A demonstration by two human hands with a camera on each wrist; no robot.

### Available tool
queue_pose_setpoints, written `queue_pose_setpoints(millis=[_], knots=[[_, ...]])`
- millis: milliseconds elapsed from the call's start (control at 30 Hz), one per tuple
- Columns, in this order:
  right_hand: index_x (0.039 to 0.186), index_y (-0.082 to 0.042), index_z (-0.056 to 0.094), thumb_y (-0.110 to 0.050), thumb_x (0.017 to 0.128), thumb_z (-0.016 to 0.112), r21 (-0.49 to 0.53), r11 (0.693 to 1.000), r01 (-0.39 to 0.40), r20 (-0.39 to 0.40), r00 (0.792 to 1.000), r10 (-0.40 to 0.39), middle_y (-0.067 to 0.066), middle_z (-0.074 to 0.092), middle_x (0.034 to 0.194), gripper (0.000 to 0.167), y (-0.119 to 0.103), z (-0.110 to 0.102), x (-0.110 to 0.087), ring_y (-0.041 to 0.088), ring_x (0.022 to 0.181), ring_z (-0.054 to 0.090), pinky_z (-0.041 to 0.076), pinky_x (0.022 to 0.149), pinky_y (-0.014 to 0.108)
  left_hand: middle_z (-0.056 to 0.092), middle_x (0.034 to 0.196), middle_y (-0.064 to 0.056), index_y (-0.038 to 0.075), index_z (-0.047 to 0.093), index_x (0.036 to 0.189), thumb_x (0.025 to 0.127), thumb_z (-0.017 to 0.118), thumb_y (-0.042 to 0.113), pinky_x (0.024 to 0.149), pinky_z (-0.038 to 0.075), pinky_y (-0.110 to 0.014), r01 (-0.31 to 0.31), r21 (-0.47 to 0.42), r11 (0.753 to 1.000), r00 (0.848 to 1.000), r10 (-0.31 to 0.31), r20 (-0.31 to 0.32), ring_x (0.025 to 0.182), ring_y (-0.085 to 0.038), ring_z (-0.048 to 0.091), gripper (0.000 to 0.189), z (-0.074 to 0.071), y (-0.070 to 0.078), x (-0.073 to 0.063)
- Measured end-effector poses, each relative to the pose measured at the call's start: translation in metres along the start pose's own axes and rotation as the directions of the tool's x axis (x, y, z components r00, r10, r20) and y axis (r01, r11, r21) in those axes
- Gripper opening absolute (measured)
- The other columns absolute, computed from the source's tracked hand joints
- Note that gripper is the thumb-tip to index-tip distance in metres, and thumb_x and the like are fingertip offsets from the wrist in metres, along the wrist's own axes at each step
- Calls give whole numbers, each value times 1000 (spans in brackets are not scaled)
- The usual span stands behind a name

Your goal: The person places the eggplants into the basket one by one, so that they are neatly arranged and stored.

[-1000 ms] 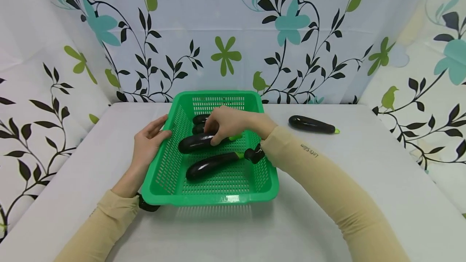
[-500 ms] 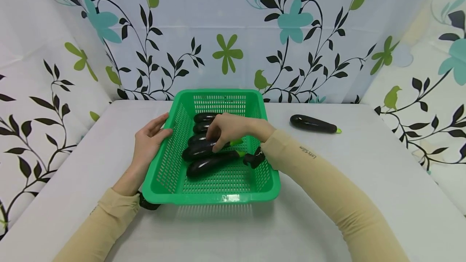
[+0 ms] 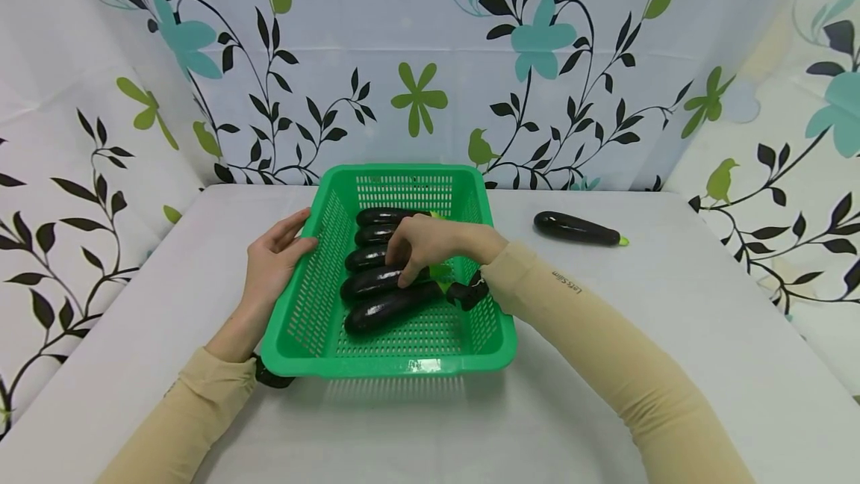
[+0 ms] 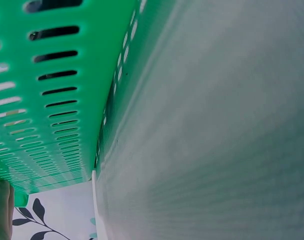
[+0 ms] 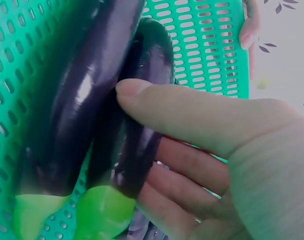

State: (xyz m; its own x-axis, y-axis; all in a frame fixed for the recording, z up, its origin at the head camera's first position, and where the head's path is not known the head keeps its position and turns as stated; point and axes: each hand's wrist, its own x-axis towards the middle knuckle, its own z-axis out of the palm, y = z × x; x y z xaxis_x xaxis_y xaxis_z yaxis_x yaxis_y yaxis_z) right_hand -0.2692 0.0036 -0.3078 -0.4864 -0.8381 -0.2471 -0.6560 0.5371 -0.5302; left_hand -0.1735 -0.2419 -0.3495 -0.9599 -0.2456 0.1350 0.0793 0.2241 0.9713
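Several glossy dark purple eggplants with green stem ends lie roughly side by side in a green plastic basket (image 3: 386, 368). My right hand (image 3: 423, 245) reaches into it and pinches one eggplant (image 3: 369, 284), second from the front. In the right wrist view, the thumb lies across this eggplant (image 5: 134, 155) and the fingers are on its far side. The front eggplant (image 3: 390, 309) lies close beside it. My left hand (image 3: 272, 260) holds the basket's left side, thumb at the rim and fingers along the outside. The left wrist view shows mostly the perforated basket wall (image 4: 51, 120).
One more eggplant (image 3: 579, 229) lies on the white table (image 3: 578, 394), to the right of the basket near the back edge. Behind the table hangs a white curtain (image 3: 416, 28) with printed leaves and flowers.
The pinched eggplant has come forward, from near the rows behind to beside the front one. The right hand moved slightly forward and right with it. The left hand stays at the basket.
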Motion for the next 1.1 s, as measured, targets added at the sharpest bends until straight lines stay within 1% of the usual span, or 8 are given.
queue_pose_setpoints(millis=[200,400,667,767,900,1000,1100], knots=[[117,-11,73,-21,82,84,-29,1000,-5,-3,1000,5,1,73,110,38,3,2,1,11,100,65,54,85,25,50,151,-8,13,49,149,98,63,18,79,52,-11,18,5,1000,1000,-18,8,108,8,59,53,-1,2,0],[118,-11,73,-20,82,84,-35,999,-13,-5,1000,13,0,73,110,39,3,3,0,11,100,66,55,84,24,50,151,-10,12,49,149,97,64,17,79,51,-11,25,0,1000,1000,-25,1,105,9,59,53,-1,3,0],[116,-11,74,-22,82,84,-50,999,-19,-5,1000,19,-1,74,108,37,3,2,-1,9,98,67,54,84,23,50,151,-10,14,49,149,97,63,18,79,52,-11,30,13,999,1000,-30,0,109,7,59,54,0,4,-2],[117,-10,74,-23,83,83,-71,997,-20,-5,1000,20,0,74,109,37,1,-2,-2,10,99,67,54,85,23,50,150,-8,14,49,149,98,63,18,80,51,-10,38,15,999,999,-38,0,111,5,58,53,0,5,-2],[119,-7,73,-21,85,81,-97,995,-29,-10,1000,28,4,73,113,38,-6,-10,-8,14,103,66,54,87,26,50,150,-7,14,49,149,98,63,17,80,50,-9,44,12,999,999,-44,-3,112,4,58,53,1,5,-2],[120,-6,72,-20,87,80,-115,993,-37,-15,999,35,6,72,114,37,-14,-16,-14,16,104,65,54,87,28,51,150,-8,14,50,149,98,63,17,80,50,-9,48,12,999,999,-48,-9,110,6,58,53,1,5,-1],[119,-6,72,-21,87,79,-117,993,-35,-17,999,34,5,72,112,36,-18,-21,-20,16,101,65,54,86,28,51,149,-8,14,51,148,98,64,17,80,49,-9,49,16,999,999,-48,-18,107,7,58,52,1,5,-1]])
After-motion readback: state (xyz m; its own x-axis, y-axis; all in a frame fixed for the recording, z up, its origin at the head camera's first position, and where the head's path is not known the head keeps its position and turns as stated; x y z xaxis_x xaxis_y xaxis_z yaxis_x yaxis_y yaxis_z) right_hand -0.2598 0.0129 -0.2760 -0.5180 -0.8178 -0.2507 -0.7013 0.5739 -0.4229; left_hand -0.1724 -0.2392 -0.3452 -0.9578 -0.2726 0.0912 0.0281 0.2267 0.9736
